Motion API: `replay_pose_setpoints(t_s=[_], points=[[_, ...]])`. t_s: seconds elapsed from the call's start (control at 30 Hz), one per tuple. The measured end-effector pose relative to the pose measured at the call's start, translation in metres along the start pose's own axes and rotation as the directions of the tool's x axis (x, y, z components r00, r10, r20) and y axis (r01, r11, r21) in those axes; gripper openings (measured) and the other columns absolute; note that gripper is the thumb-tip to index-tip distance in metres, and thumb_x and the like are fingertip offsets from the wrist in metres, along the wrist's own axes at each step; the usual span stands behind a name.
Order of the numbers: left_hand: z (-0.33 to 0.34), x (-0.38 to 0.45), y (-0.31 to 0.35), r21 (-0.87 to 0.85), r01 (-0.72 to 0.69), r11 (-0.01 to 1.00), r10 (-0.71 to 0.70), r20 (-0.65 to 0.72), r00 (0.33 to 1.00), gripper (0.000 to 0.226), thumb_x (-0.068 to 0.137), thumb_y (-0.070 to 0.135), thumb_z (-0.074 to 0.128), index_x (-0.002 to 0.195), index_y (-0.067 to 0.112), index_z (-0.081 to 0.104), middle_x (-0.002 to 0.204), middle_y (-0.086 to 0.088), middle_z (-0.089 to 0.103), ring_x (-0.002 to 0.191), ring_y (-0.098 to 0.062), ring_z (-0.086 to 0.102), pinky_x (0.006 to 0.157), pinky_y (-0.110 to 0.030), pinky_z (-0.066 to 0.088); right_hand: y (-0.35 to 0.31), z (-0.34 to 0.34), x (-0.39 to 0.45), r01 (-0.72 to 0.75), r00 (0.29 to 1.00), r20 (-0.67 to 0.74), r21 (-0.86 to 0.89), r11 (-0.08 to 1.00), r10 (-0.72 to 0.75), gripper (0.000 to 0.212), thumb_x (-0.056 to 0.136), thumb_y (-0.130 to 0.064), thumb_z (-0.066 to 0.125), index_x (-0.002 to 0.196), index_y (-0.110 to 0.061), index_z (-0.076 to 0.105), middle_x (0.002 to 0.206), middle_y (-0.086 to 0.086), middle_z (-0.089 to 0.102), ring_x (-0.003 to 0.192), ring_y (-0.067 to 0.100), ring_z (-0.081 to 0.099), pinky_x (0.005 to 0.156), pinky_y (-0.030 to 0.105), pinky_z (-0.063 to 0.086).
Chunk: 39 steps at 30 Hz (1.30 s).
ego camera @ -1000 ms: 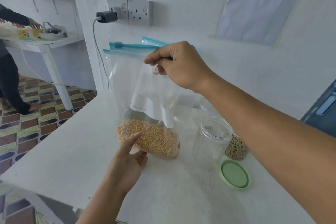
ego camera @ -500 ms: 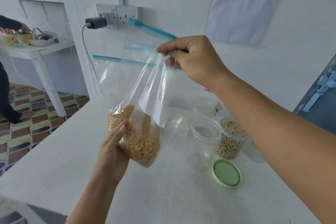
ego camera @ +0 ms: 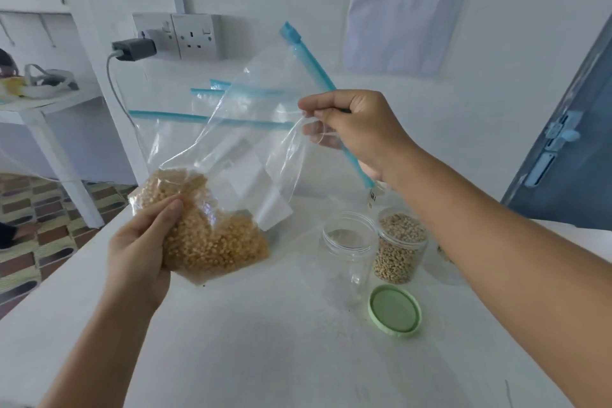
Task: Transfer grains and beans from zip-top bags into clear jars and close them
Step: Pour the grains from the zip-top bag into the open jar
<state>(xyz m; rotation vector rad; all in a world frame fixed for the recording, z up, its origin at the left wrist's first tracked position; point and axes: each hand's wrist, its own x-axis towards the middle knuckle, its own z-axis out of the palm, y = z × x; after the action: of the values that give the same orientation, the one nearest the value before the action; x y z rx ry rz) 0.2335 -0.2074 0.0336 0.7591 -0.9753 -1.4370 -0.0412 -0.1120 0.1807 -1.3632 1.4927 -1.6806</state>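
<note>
A clear zip-top bag (ego camera: 251,142) with a blue zip strip hangs tilted above the white table (ego camera: 265,341), its lower end full of yellow corn kernels (ego camera: 215,242). My left hand (ego camera: 142,248) grips that lower end from the left. My right hand (ego camera: 357,129) pinches the bag's open top edge, held higher and to the right. An empty clear jar (ego camera: 347,248) stands open below my right hand. Its green lid (ego camera: 395,310) lies flat in front of it. Beside it stands a jar of pale grains (ego camera: 400,245) without a lid.
More zip-top bags (ego camera: 205,99) lean against the wall behind. A charger (ego camera: 132,49) is plugged into the wall socket. A blue door (ego camera: 569,156) is at the right. Another white table (ego camera: 43,103) stands at the left over a patterned floor.
The bag has tipped from upright to slanted: my left hand lifted the kernel end up and leftward, and my right hand moved right with the top edge, toward the empty jar.
</note>
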Motion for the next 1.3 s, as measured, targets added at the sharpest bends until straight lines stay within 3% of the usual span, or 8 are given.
replay_pose_setpoints(t_s=[0.1,0.2,0.43,0.63,0.83,0.97,1.1,1.3], points=[[0.002,0.004,0.012,0.031,-0.042,0.999,0.043,-0.035,0.998,0.018,0.092,0.012,0.076,0.081,0.023,0.085,0.094,0.0,0.081,0.09,-0.012,0.077,0.077,-0.026,0.064,0.005,-0.002,-0.001,-0.031,0.999,0.009,0.054,0.998,0.031,0.027,0.101,0.004,0.056,0.106,-0.009,0.08,0.108,0.01,0.076,0.088,0.021,0.078,0.079,0.029,0.061],[0.0,0.012,0.025,0.093,-0.065,0.994,0.071,-0.062,0.996,0.004,0.085,0.019,0.084,0.087,0.022,0.085,0.104,-0.002,0.081,0.101,-0.017,0.077,0.086,-0.032,0.064,0.009,-0.004,-0.002,-0.058,0.998,0.024,0.103,0.993,0.056,0.026,0.102,0.004,0.056,0.106,-0.009,0.079,0.11,0.011,0.076,0.092,0.023,0.078,0.08,0.03,0.062],[0.001,0.022,0.043,0.17,-0.112,0.979,0.127,-0.084,0.988,0.027,0.076,0.027,0.09,0.099,0.016,0.083,0.11,-0.013,0.079,0.107,-0.03,0.076,0.098,-0.048,0.06,0.026,-0.007,-0.005,-0.097,0.995,0.026,0.208,0.973,0.093,0.026,0.103,0.003,0.055,0.109,-0.008,0.078,0.106,0.009,0.075,0.097,0.027,0.077,0.081,0.031,0.062],[0.016,0.014,0.042,0.207,-0.14,0.968,0.162,-0.092,0.983,0.008,0.083,0.019,0.087,0.09,0.021,0.085,0.101,-0.008,0.08,0.109,-0.034,0.074,0.098,-0.049,0.06,0.044,-0.013,-0.009,-0.095,0.995,-0.006,0.261,0.961,0.1,0.025,0.103,0.002,0.056,0.108,-0.009,0.077,0.104,0.007,0.075,0.095,0.024,0.077,0.079,0.029,0.061],[0.032,0.012,0.042,0.232,-0.136,0.963,0.164,-0.103,0.981,0.006,0.084,0.018,0.087,0.088,0.022,0.085,0.087,-0.002,0.076,0.087,-0.023,0.069,0.099,-0.049,0.058,0.053,-0.017,-0.012,-0.101,0.992,-0.042,0.305,0.947,0.119,0.024,0.103,0.002,0.056,0.107,-0.009,0.077,0.103,0.007,0.076,0.095,0.024,0.077,0.083,0.033,0.063],[0.038,0.011,0.041,0.239,-0.149,0.96,0.174,-0.089,0.981,0.005,0.084,0.02,0.087,0.087,0.023,0.085,0.089,0.0,0.076,0.081,-0.018,0.066,0.094,-0.045,0.059,0.054,-0.019,-0.014,-0.103,0.991,-0.053,0.303,0.947,0.125,0.024,0.103,0.002,0.056,0.107,-0.01,0.078,0.107,0.009,0.076,0.098,0.025,0.077,0.083,0.033,0.063],[0.042,0.012,0.041,0.246,-0.146,0.958,0.174,-0.098,0.98,0.004,0.084,0.021,0.087,0.086,0.025,0.085,0.088,0.002,0.076,0.086,-0.022,0.064,0.1,-0.05,0.057,0.051,-0.019,-0.016,-0.104,0.991,-0.046,0.297,0.949,0.123,0.024,0.103,0.001,0.056,0.109,-0.008,0.077,0.105,0.009,0.076,0.098,0.026,0.077,0.084,0.035,0.064],[0.045,0.021,0.053,0.271,-0.147,0.951,0.18,-0.1,0.979,0.007,0.082,0.024,0.088,0.088,0.027,0.086,0.089,-0.001,0.076,0.086,-0.022,0.065,0.098,-0.053,0.059,0.049,-0.018,-0.019,-0.088,0.992,-0.061,0.317,0.945,0.112,0.024,0.103,0.002,0.056,0.112,-0.007,0.076,0.107,0.01,0.076,0.099,0.027,0.077,0.078,0.03,0.062]])
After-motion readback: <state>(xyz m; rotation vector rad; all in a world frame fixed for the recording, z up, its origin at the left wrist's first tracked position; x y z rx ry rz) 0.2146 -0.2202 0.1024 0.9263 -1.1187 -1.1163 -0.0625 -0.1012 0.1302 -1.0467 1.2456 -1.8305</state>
